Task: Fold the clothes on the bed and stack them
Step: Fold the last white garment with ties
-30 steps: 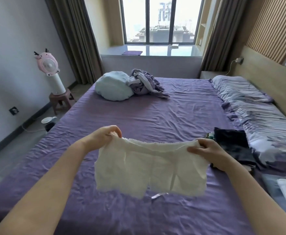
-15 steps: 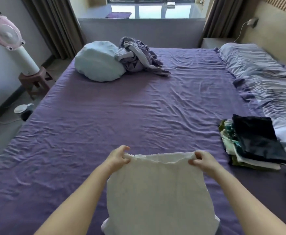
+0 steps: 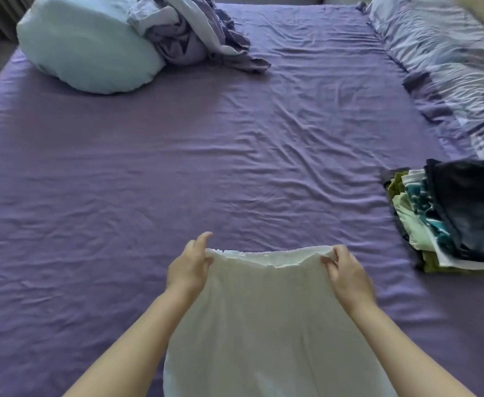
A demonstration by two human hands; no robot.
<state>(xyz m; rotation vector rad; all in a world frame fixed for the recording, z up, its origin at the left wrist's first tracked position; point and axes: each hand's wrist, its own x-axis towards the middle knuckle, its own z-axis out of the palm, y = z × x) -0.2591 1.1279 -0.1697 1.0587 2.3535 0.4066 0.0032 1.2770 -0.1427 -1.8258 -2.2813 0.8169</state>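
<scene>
We hold the white cloth (image 3: 266, 319) over the purple bed (image 3: 177, 167). Our left hand (image 3: 189, 267) pinches one top corner and our right hand (image 3: 347, 273) pinches the other. A stack of folded clothes (image 3: 447, 216) sits to the right.

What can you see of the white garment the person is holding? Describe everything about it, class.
The white garment is cream-white, of thin, soft-looking cloth, with a gathered, ruffled top edge. The left hand and the right hand each pinch one end of that edge, stretching it out. The cloth spreads from there towards the person over the purple sheet; its lower part runs out of the picture. Whether it lies flat on the sheet cannot be told.
</scene>
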